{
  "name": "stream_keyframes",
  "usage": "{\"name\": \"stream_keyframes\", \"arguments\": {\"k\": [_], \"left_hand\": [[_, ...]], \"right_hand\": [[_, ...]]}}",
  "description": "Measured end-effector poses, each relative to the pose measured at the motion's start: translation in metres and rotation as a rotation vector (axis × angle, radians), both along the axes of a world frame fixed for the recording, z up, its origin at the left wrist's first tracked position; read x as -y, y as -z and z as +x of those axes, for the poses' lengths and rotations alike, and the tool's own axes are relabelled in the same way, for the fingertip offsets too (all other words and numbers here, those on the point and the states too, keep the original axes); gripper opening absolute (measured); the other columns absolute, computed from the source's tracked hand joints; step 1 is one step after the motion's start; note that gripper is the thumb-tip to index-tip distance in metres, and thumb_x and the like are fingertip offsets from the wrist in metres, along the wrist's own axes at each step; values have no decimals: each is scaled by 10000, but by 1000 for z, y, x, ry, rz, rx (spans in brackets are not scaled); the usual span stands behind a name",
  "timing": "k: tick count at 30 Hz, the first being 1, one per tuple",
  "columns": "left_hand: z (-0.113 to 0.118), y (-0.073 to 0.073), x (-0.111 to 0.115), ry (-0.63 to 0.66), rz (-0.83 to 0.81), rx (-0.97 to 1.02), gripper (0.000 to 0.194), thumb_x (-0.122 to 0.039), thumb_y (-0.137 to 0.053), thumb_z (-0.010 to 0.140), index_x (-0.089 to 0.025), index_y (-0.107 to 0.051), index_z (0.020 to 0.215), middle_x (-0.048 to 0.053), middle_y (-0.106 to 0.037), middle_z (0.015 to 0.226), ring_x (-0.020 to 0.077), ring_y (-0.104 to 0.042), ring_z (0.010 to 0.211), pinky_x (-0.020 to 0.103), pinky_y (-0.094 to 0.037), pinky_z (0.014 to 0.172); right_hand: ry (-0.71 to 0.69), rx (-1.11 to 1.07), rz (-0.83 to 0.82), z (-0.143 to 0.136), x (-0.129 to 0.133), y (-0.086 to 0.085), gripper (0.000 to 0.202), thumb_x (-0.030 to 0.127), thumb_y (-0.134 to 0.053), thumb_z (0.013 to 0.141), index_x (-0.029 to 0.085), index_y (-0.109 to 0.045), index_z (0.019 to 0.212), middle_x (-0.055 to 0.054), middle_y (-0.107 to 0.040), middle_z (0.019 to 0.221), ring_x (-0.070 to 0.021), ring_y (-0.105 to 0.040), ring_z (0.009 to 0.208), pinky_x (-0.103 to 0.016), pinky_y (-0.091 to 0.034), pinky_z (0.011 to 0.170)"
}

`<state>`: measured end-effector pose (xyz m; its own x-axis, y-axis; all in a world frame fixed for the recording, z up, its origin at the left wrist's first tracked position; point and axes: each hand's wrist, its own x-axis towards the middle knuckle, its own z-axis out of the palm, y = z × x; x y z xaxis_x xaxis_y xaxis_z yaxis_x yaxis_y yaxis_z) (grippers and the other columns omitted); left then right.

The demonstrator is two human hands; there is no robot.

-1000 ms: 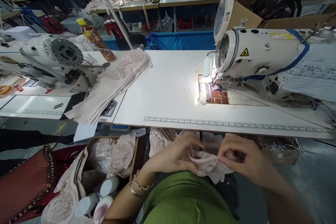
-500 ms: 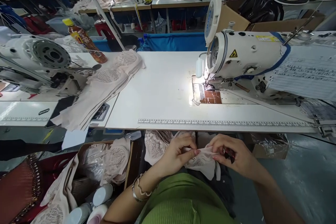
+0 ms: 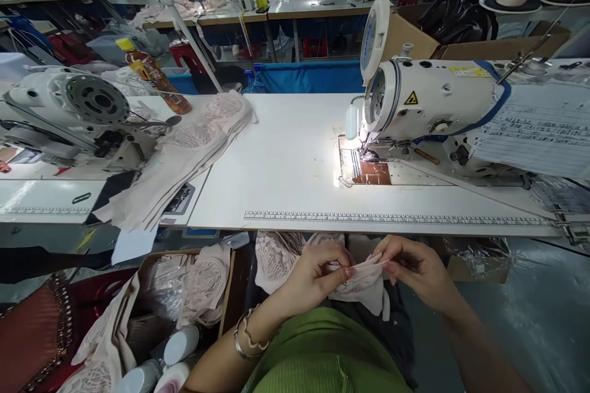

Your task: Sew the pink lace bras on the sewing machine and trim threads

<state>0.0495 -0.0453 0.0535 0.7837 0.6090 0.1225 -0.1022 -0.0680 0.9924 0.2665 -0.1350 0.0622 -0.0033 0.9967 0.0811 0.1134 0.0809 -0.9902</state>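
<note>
A pale pink lace garment piece (image 3: 362,288) hangs over my lap, just in front of the table edge. My left hand (image 3: 325,270) pinches its upper edge between thumb and fingers. A short way to the right, my right hand (image 3: 408,267) grips the same edge, thumb against fingertips. The edge runs nearly straight between both hands. More lace pieces (image 3: 279,261) lie stacked behind my left hand, partly under the table. Whether my right palm holds anything else cannot be made out.
A white sewing machine (image 3: 424,98) stands lit on the white table (image 3: 286,159), with a ruler strip (image 3: 396,218) along its front edge. Layered lace pieces (image 3: 184,153) lie at left beside a second machine (image 3: 78,110). A box (image 3: 225,295) of lace pieces stands lower left.
My right hand has turned slightly and shifted its pinch along the fabric edge. A dark red object seen in its palm earlier is no longer visible. The view has shifted slightly.
</note>
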Motion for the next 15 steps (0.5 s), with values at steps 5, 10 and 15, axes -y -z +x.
{"name": "stream_keyframes", "arguments": {"k": [5, 10, 15], "left_hand": [[2, -1, 4, -27, 45, -5, 235, -246, -611, 949, -173, -582, 728, 44, -659, 824, 150, -600, 785, 251, -439, 737], [3, 5, 7, -53, 79, -4, 220, -217, -592, 942, -175, -563, 728, 46, -650, 834, 156, -601, 801, 255, -441, 735], [7, -1, 8, -79, 63, -74, 110, -166, -565, 858, -180, -540, 753, 41, -652, 855, 149, -592, 774, 235, -436, 684]], "right_hand": [[162, -36, 26, -8, 2, 7, 244, 349, -718, 927, 207, -612, 759, -32, -660, 792, -111, -521, 525, -233, -440, 445], [219, -35, 54, -13, -1, 6, 281, 339, -722, 919, 217, -562, 722, -18, -630, 747, -121, -534, 549, -224, -432, 459], [223, -31, 92, -16, -3, 5, 221, 290, -711, 926, 235, -570, 765, -3, -623, 754, -129, -575, 602, -217, -452, 506]]}}
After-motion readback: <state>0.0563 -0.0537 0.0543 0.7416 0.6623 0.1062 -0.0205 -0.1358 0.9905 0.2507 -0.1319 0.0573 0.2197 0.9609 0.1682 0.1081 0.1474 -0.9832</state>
